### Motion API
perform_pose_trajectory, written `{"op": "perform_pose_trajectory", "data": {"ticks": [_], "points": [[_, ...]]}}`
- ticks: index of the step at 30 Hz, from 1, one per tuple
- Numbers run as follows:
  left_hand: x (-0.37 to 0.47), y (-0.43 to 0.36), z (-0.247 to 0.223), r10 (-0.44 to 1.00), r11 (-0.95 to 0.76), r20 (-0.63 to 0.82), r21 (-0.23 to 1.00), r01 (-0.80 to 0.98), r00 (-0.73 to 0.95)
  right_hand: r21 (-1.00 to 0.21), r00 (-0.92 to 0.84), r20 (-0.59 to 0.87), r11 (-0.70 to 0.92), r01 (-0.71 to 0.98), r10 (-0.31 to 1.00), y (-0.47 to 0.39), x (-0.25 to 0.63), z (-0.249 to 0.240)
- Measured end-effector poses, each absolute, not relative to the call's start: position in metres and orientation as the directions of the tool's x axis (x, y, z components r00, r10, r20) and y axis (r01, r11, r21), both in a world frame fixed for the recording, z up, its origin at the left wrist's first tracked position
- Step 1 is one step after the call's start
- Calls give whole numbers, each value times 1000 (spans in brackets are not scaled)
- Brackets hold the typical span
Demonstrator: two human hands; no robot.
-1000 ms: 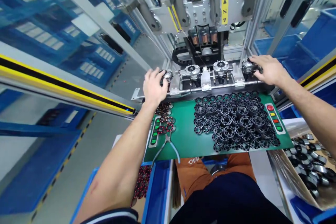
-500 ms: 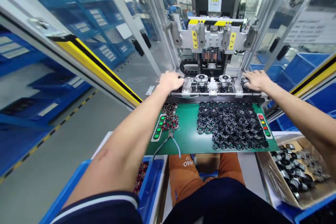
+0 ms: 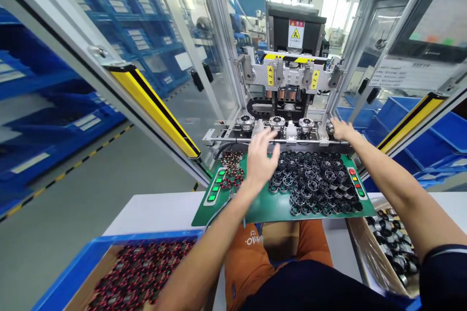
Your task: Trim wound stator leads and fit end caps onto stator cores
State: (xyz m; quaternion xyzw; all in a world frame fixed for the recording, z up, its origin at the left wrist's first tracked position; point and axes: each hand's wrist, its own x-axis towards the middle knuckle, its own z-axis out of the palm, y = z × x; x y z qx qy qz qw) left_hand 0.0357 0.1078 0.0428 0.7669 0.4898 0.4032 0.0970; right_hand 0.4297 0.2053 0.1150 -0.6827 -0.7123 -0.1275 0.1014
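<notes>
My left hand (image 3: 261, 158) hangs over the green work plate (image 3: 257, 206), fingers spread, with nothing in it, just in front of the machine's fixture row. At the right end of that row, my right hand (image 3: 342, 129) has its fingers on a round metal fixture part (image 3: 330, 128); the fingertips are partly hidden. Three round metal parts sit in the fixtures: a left one (image 3: 245, 123), a middle one (image 3: 277, 123) and another (image 3: 306, 125). Many black rings (image 3: 313, 185) cover the plate's right part. Copper-wound rings (image 3: 226, 183) lie at its left, beside pliers mostly hidden by my left arm.
Yellow guard bars (image 3: 155, 112) flank the machine, with its press head (image 3: 292, 75) above the fixtures. A blue bin (image 3: 91, 248) of red-wound parts stands front left, a carton (image 3: 359, 248) of metal parts front right. A screen (image 3: 438, 19) hangs upper right.
My left hand has left the left end of the fixture row and moved right and nearer, uncovering the left round part. My right hand stays at the right end. The view has shifted.
</notes>
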Motion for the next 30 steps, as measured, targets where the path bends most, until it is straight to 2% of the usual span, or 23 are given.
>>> {"op": "perform_pose_trajectory", "data": {"ticks": [4, 6, 9, 12, 15, 19, 25, 30], "points": [[32, -38, -53, 831, -556, 378, 604, 572, 408, -29, -67, 364, 83, 996, 929, 163, 465, 117], [18, -100, -104, 860, -488, 251, 656, 575, 444, -70, -30, 408, 65, 995, 912, 118, 479, 106], [-19, -165, -162, 967, -217, 55, 694, 687, 250, -136, 91, 443, -34, 990, 892, 23, 484, 65], [-56, -198, -197, 989, -7, -104, 685, 729, 107, -195, 246, 434, -176, 965, 867, -69, 474, 0], [-77, -202, -216, 969, 44, -208, 676, 736, 133, -249, 353, 416, -268, 931, 838, -120, 462, -63], [-67, -169, -228, 902, -59, -284, 664, 745, 324, -303, 434, 417, -328, 895, 799, -132, 458, -104], [-12, -124, -236, 821, -199, -295, 654, 730, 489, -329, 396, 419, -270, 905, 817, -123, 467, -100], [4, -141, -240, 794, -269, -272, 645, 715, 544, -341, 326, 369, -200, 919, 870, -151, 499, -78]]}}
